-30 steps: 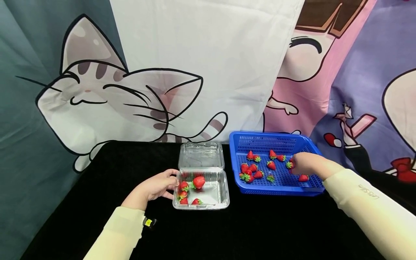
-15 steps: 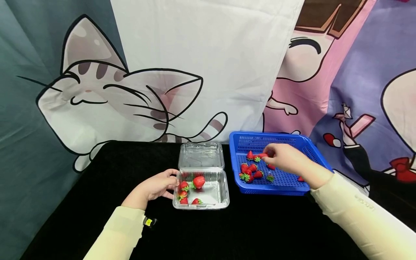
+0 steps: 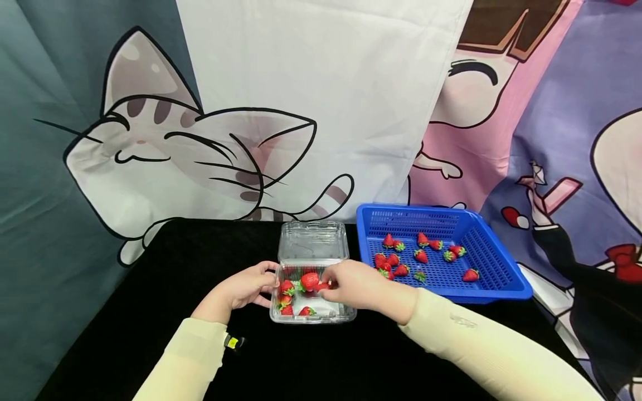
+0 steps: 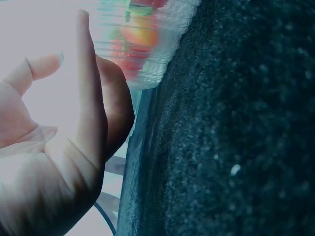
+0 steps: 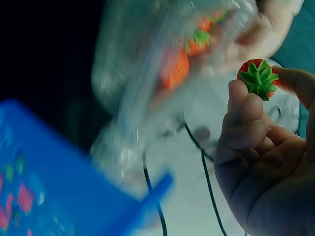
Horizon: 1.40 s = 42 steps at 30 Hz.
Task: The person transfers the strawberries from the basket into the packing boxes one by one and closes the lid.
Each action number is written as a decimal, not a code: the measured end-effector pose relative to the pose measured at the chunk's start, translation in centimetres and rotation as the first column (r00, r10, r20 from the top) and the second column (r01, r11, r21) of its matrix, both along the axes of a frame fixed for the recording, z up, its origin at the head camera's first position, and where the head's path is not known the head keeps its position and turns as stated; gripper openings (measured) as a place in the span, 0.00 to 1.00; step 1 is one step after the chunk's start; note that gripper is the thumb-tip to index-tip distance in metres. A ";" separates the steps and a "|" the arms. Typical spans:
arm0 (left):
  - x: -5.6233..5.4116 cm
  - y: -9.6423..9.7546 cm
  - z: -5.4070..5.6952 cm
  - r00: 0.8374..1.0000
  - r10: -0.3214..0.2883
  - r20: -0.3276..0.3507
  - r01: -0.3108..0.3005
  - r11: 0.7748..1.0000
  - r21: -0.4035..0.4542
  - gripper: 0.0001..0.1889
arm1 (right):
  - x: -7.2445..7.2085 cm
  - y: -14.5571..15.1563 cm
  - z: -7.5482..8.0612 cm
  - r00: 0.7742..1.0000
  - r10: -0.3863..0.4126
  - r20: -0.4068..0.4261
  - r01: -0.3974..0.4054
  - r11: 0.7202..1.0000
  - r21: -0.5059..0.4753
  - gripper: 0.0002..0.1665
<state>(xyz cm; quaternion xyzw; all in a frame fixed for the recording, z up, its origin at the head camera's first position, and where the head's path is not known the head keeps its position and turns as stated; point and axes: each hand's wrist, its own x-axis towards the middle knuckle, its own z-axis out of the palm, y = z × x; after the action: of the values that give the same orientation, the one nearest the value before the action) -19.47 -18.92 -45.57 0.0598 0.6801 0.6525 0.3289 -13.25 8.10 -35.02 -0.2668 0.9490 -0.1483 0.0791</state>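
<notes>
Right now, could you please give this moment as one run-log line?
left hand: on tub, left edge | right hand: pinches strawberry at tub | lid: open | tub: strawberries inside | basket: more strawberries

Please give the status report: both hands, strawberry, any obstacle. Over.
Right hand pinching strawberry over clear box. Left hand on box's left side. Possibly in the way: large strawberry, just left of held one.

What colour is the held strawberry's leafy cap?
The leafy cap is green, clearest in the right wrist view.
</notes>
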 end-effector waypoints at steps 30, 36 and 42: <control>-0.2 0.0 0.6 0.997 -0.051 -0.049 0.052 0.999 0.009 0.30 | -1.8 -5.9 -4.2 0.991 -0.068 0.118 0.052 0.990 0.131 0.11; 0.1 -0.1 0.1 0.997 -0.052 -0.053 0.053 0.998 0.017 0.29 | -1.5 -5.5 -3.5 0.986 -0.073 0.150 0.061 0.995 0.079 0.12; 0.2 -0.2 0.1 0.998 -0.035 -0.054 0.036 0.999 0.009 0.29 | -1.8 -4.0 -1.3 0.993 -0.030 0.114 0.035 0.998 -0.047 0.12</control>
<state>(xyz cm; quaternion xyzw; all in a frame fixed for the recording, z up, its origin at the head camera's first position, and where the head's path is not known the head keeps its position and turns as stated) -19.30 -19.13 -45.50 0.0911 0.6844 0.6479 0.3218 -15.02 4.12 -36.36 -0.2444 0.9433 -0.1877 0.1239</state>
